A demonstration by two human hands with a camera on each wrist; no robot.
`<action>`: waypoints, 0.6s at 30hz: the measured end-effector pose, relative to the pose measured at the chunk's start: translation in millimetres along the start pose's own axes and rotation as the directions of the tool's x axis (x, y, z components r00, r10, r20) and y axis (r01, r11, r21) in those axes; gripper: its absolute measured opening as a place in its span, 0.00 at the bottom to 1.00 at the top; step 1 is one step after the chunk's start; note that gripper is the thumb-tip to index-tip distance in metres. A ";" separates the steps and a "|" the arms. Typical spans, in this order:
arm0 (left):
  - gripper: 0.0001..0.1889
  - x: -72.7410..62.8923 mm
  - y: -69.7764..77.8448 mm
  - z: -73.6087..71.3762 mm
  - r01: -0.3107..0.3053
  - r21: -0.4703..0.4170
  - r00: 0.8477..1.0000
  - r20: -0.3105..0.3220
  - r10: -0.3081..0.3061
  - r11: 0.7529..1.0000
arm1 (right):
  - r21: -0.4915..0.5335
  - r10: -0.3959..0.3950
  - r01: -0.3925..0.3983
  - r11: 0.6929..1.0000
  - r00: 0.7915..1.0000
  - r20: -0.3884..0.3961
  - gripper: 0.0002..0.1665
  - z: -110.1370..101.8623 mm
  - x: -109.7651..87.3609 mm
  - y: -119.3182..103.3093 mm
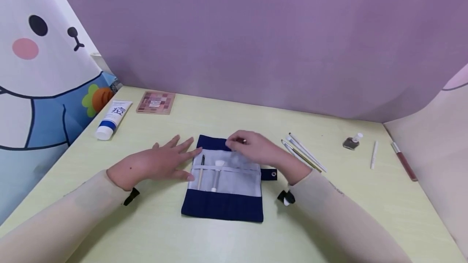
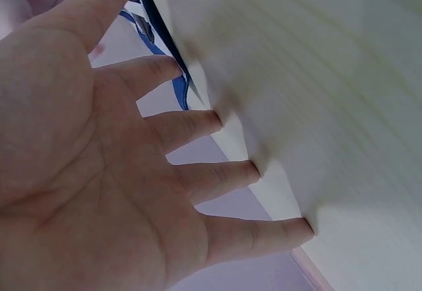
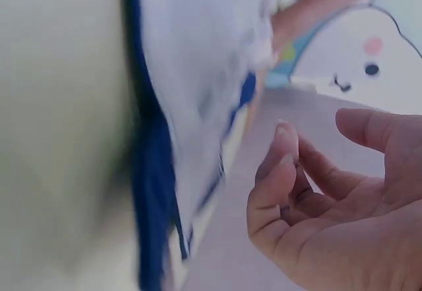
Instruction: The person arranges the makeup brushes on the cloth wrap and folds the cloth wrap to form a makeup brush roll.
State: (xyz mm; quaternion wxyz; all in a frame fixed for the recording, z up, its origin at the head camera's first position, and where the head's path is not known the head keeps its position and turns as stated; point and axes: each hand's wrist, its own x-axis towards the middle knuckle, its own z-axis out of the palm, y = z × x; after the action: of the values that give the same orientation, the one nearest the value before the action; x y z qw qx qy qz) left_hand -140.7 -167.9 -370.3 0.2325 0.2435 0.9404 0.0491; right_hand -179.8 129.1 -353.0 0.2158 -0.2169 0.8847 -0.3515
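A navy and grey brush roll (image 1: 226, 208) lies unfolded on the table. Two makeup brushes stand in its slots under a thin strap: a slim dark-tipped brush (image 1: 201, 173) and a white fan-shaped brush (image 1: 216, 177). With fingers spread, my left hand (image 1: 161, 162) rests at the roll's left edge, fingertips on the tabletop, as the left wrist view shows. Over the roll's upper right part is my right hand (image 1: 254, 146). Its fingers are loosely bent, the thumb stands apart from them, and nothing shows between them in the right wrist view.
Several thin brushes (image 1: 303, 152) lie right of the roll. Farther right are a small bottle (image 1: 351, 142), a white stick (image 1: 374, 154) and a lip gloss tube (image 1: 404, 161). A white squeeze tube (image 1: 113, 120) and a palette (image 1: 156, 102) lie at back left. A purple panel (image 1: 256, 44) stands behind.
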 end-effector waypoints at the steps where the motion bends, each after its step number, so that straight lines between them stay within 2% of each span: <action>1: 0.47 0.2 -0.1 0.0 0.000 -0.005 1.000 0.000 0.000 1.000 | 0.011 -0.001 0.001 1.000 1.000 -0.011 0.23 -6.5 -2.3 2.0; 9: 0.46 -2.2 0.8 0.0 -0.016 -0.025 1.000 -0.005 0.016 1.000 | 0.052 0.060 -0.054 0.997 0.989 -0.136 0.27 -48.7 -27.5 30.9; 14: 0.46 -1.8 0.3 0.0 -0.022 -0.021 1.000 -0.007 0.022 1.000 | 0.011 0.089 -0.088 0.996 0.972 -0.219 0.26 -66.3 -45.4 54.8; 18: 0.46 -2.0 -0.7 -0.4 -0.020 -0.016 1.000 -0.011 0.020 1.000 | -0.016 0.109 -0.116 0.993 0.966 -0.235 0.26 -74.8 -56.7 71.4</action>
State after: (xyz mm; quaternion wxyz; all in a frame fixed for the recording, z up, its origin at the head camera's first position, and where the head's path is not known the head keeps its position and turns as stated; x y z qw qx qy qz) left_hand -139.6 -169.5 -369.3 0.2290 0.2506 0.9387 0.0605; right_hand -190.3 246.1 -341.7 0.1265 -0.1267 0.9200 -0.3486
